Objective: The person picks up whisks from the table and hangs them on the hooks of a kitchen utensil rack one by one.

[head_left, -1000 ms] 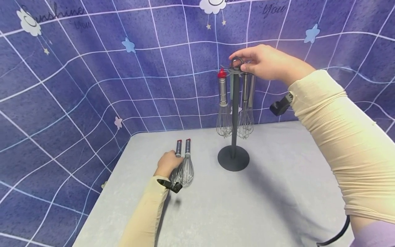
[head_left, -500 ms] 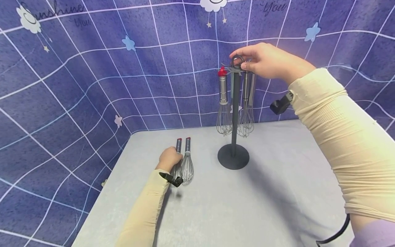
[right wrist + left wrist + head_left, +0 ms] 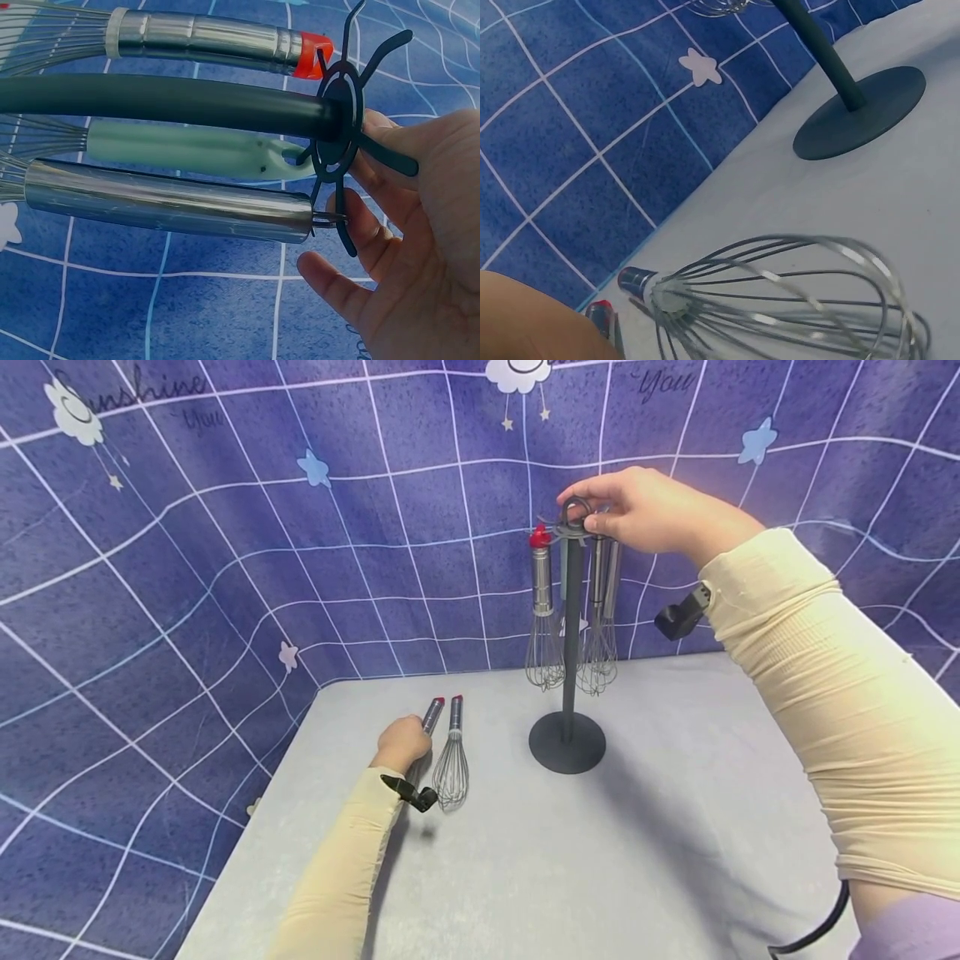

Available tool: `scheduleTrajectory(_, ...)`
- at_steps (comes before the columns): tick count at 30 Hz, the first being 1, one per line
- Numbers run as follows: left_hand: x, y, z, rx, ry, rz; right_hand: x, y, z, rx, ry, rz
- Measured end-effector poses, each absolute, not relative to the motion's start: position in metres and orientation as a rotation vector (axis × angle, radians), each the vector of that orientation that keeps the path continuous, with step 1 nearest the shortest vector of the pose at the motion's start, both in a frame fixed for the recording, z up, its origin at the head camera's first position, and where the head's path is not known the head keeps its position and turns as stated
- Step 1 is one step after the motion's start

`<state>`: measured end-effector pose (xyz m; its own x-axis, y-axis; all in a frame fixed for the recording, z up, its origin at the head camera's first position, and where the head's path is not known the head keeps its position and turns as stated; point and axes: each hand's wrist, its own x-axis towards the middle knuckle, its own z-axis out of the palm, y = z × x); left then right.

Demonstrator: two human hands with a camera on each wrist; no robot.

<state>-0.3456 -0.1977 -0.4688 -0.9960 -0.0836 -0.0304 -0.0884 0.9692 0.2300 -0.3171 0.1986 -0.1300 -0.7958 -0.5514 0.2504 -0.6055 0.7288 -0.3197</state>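
Observation:
My left hand grips a steel whisk low over the table; its red-tipped handle sticks out past the fingers. Just right of it lies a second red-tipped whisk, its wires large in the left wrist view. At the top of a dark hanging stand, my right hand holds the ring, thumb in front and fingers behind. From the hooks hang a red-capped whisk, a whisk with a pale green handle and one with a plain steel handle.
The stand's round base rests on the grey-white tabletop. Blue gridded cloth covers the wall behind and at the left. A black cable runs near the lower right.
The left hand has closed round the left whisk and shifted it slightly left, away from the second one; its handle now slants to the right. The right hand stays at the stand's top.

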Motion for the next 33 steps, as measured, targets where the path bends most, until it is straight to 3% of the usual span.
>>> scheduleTrajectory(33, -0.337, -0.209, -0.435, -0.031, 3.202, 0.396, -0.314, 0.199, -0.128, 0.928, -2.807, 0.6)
